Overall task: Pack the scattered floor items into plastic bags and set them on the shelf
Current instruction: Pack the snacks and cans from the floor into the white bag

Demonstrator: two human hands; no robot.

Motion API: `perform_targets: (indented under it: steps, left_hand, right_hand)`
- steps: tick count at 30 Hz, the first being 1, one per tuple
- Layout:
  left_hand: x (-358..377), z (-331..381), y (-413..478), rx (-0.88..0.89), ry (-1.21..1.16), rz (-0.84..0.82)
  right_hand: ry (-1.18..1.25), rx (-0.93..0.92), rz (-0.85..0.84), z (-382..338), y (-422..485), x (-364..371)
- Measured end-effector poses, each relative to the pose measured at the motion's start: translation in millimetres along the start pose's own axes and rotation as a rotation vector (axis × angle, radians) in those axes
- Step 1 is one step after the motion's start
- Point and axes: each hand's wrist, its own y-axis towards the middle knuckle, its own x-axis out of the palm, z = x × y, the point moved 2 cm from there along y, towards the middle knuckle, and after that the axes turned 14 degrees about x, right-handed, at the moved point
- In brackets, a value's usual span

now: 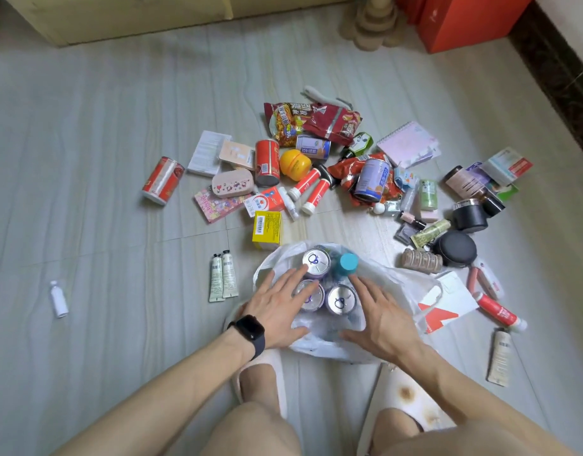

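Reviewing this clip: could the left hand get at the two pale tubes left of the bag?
Probably yes. The left hand lies open on the cans in the plastic bag, holding nothing; the two pale tubes lie on bare floor just to its left, nothing between.

the top edge cuts off the red box (464, 21), and the plastic bag (392, 284) hides much of the cans (316, 263).

Soft, even indoor light, faint shadows, slight overall blur, wide-angle bowing at edges
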Motion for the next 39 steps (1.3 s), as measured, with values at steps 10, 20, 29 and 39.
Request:
perform_targets:
  steps: [10,20,29,39]
  left_hand:
    - [-94,-143,28,-0.422,-0.094,0.319]
    - [-59,-317,10,-0.907,-0.144,0.158]
    - [-24,-393,-8,-1.031,-0.265,0.253]
    - [-13,-378,-21,-1.076,-0.42,0.228]
  right_hand:
    - [-0.066,-0.305,0.251,-106,51,-131]
    - [-0.104,-0.307,0.089,-223,202,-126]
    - [0.024,0.112,0.115,-251,298,-81]
    - [0.298,0.236,-0.059,-251,306,-87]
